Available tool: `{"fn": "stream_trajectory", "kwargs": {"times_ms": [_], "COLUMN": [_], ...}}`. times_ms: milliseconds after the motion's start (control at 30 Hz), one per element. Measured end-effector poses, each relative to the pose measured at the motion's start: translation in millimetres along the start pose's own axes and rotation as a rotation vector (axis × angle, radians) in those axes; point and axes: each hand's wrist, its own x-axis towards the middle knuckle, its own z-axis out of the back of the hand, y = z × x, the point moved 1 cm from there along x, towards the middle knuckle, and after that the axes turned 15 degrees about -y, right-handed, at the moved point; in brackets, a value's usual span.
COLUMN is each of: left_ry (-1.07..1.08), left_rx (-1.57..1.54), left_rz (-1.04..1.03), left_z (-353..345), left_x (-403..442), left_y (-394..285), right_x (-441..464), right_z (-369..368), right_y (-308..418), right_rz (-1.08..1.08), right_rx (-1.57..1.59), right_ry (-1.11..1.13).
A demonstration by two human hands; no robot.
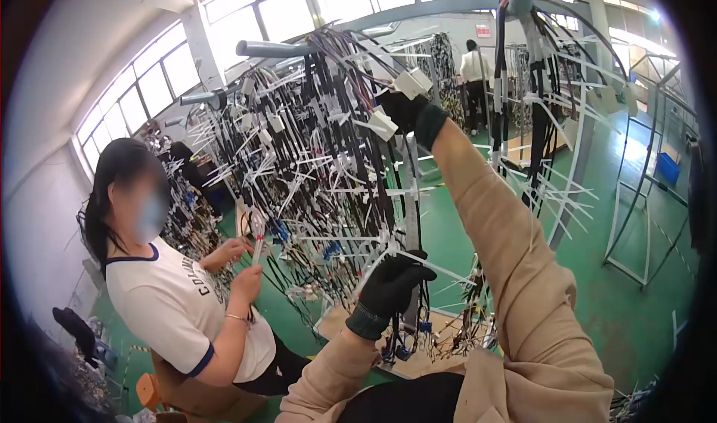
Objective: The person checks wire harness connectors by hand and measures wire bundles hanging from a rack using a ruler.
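Observation:
Several wire harnesses (366,161) hang in a dense row from a grey metal rack bar, black-sleeved and bristling with white cable ties. My right hand (407,113), in a black glove, is raised high at the top of the nearest harness, closed around its wires. Beside its fingers are a white connector block (412,84) and a second white connector (383,125). Lower down, my left hand (390,288), also black-gloved, is closed round the same hanging bundle just under a cluster of cable ties (385,242). Some fingers of both hands are hidden.
A co-worker (179,296) in a white T-shirt stands close on my left, holding some wires. More harnesses (534,94) hang on my right. Harness ends rest on a wooden board (441,365) below. Metal frames (635,199) and a blue bin (667,167) stand at right; another person (473,75) is farther back.

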Motion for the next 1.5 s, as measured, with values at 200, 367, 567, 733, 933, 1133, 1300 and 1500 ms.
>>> {"fn": "stream_trajectory", "kwargs": {"times_ms": [200, 367, 567, 733, 933, 1133, 1300, 1500], "left_ry": [0.041, 0.089, -0.136, -0.068, -0.115, -0.240, -0.373, -0.562], "left_rx": [-0.173, -0.322, -0.184, -0.422, -0.270, -0.205, 0.219, 0.445], "left_rz": [-0.057, -0.089, -0.199, -0.169, -0.035, -0.115, -0.337, -0.462], "left_z": [-7, -15, -5, 27, 43, 51, 47, 45], "left_x": [26, 47, 49, 40, -29, -21, -3, -2], "left_y": [10, 21, 22, 42, 0, 11, 32, 35], "right_x": [-18, 13, -46, -84, -73, -82, -113, -95], "right_z": [12, 42, 31, -16, -22, -12, -37, -38], "right_y": [80, 94, 130, 150, 119, 90, 121, 119], "right_rz": [-0.273, -0.136, -0.229, 0.391, 0.254, 0.006, -0.622, -0.555], "right_rx": [0.945, 0.357, 1.014, -0.125, 0.432, 0.457, 1.003, 1.094], "right_ry": [-0.351, -0.889, -0.311, -0.335, -0.042, -0.333, -0.254, -0.246]}}
